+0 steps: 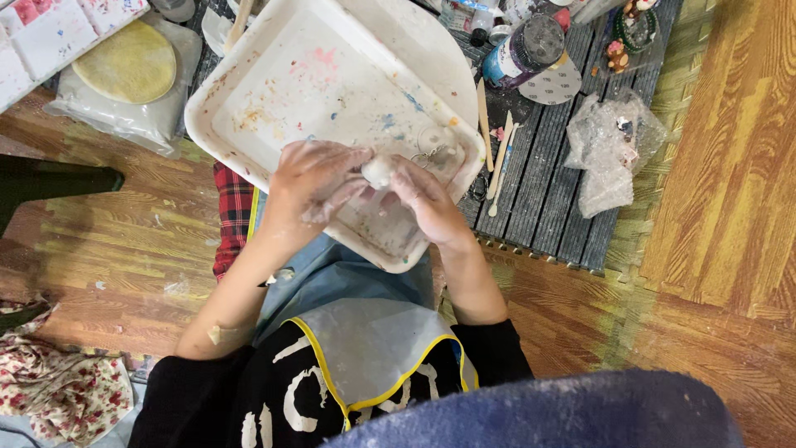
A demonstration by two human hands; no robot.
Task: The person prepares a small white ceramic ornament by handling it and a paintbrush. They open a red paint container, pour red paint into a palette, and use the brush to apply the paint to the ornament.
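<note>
Both hands pinched a small white clay lump (380, 170) over the paint-stained white tray (249, 91): left hand (311, 187) cupped around it, right hand (427, 199) closed on its side. It looked light, soft, easily dented, best held gently by fingertips

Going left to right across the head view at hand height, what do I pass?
Red plaid cloth → left hand → small white clay lump → right hand → wooden modelling sticks → crumpled clear plastic wrap → wood-pattern floor.
</note>
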